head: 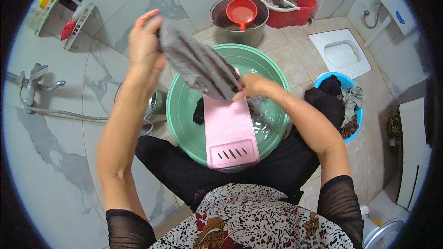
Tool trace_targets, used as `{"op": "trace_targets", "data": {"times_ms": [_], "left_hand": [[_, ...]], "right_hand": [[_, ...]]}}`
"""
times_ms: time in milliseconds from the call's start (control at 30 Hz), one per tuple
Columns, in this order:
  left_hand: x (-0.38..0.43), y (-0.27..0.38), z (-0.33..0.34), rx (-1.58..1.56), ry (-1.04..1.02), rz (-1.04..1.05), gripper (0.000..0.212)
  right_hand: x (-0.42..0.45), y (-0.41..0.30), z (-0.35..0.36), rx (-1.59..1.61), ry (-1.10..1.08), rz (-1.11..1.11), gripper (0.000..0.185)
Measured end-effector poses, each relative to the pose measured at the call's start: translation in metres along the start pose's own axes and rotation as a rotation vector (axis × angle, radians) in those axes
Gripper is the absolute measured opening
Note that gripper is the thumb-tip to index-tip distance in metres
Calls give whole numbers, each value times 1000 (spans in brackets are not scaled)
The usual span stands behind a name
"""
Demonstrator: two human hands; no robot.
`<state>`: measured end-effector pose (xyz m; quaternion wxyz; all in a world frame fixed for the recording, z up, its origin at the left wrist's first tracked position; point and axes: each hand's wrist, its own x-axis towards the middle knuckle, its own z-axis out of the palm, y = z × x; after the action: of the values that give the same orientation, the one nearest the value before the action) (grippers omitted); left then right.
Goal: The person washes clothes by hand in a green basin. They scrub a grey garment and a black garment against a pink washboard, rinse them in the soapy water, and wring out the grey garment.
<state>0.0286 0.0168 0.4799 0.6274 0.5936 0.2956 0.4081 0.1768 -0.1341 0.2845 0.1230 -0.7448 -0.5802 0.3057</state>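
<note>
A wet grey cloth (199, 60) is stretched slantwise between my hands, above a green plastic basin (180, 124). My left hand (147, 41) grips its upper end, raised past the basin's left rim. Lower down, my right hand (252, 86) pinches the other end just over a pink plastic washboard (230, 121). The washboard leans on the basin's near rim, its slotted soap tray towards me. Water (270, 124) lies in the basin, and a dark cloth (198, 111) shows at the washboard's left side. The cloth is blurred, and its exact kind cannot be told.
Behind the basin stand a metal bucket (254, 38) with a red dipper (241, 11) and a red mop bucket (306, 3). A blue tub (359, 117) of clothes stands at right, near a squat toilet (341, 53). A wall tap (34, 84) with a hose is at left.
</note>
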Motion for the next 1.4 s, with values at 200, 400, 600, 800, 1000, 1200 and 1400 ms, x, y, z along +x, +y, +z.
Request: {"op": "trace_targets", "data": {"times_ms": [200,400,600,800,1000,1200,1400], "left_hand": [[-11,-7,57,-209,-92,-1,30],[50,-32,0,58,56,134,27],[75,-67,-68,1131,-160,265,45],[15,-67,-49,1490,-520,576,58],[-2,-86,-45,1653,-886,824,37],[2,-61,-55,1421,-697,788,26],[-45,-6,-6,1291,-472,1232,21]], "right_hand": [[27,9,44,287,264,161,46],[42,49,20,728,670,159,29],[26,24,-38,712,894,-246,24],[-7,17,-75,1094,636,-342,29],[-18,25,-65,741,468,-231,39],[-9,53,-25,-217,387,-140,46],[19,63,33,159,535,-140,32]]}}
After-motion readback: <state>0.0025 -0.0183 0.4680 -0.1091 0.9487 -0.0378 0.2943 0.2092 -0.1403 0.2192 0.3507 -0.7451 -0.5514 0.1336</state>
